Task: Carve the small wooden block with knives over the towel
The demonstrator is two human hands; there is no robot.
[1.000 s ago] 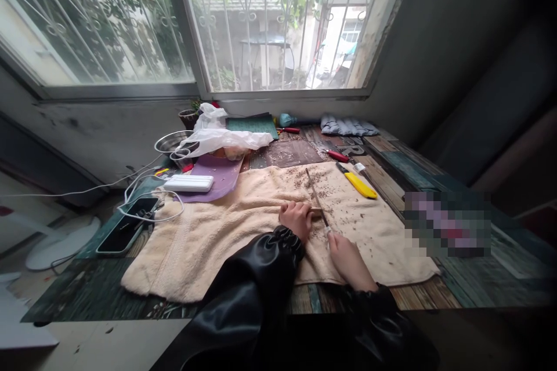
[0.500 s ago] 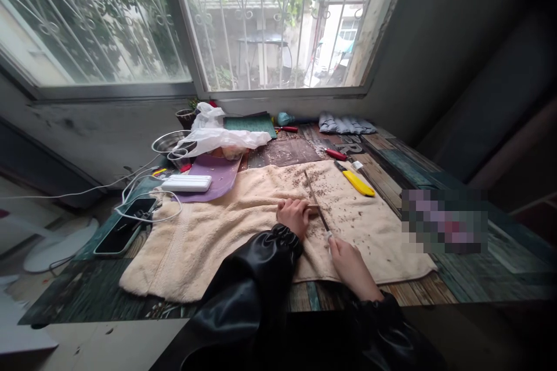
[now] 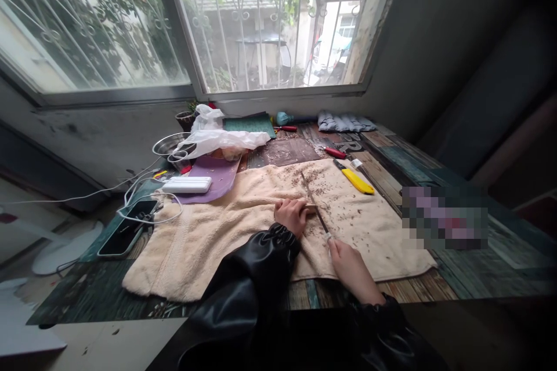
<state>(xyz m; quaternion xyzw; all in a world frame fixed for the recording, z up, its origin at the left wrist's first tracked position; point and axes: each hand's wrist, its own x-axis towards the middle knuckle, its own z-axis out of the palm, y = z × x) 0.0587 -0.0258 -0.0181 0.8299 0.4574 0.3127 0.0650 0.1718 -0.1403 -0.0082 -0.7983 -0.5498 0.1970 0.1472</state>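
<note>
My left hand [image 3: 290,216] is closed on a small piece of wood [image 3: 310,207], pressing it down on the beige towel [image 3: 226,214]. Only the wood's right end sticks out past the fingers. In my right hand [image 3: 348,261] is the pale handle of a long, thin, dark file [image 3: 321,217]. Its blade points away from me and crosses the wood's exposed end, seemingly in contact. Brown shavings and crumbs [image 3: 319,185] are scattered on the towel around the blade. Both forearms wear shiny black sleeves.
Right of the shavings lies a yellow utility knife [image 3: 354,178], with a red-handled tool [image 3: 335,152] behind it. At left are a white power bank [image 3: 187,185], a phone [image 3: 126,229] and a looped cable. A plastic bag [image 3: 226,140], metal bowl [image 3: 167,144] and green mat [image 3: 250,124] stand farther back.
The file and both hands have shifted only slightly to the left in the picture. The grips look the same, and the view has tilted a little.
</note>
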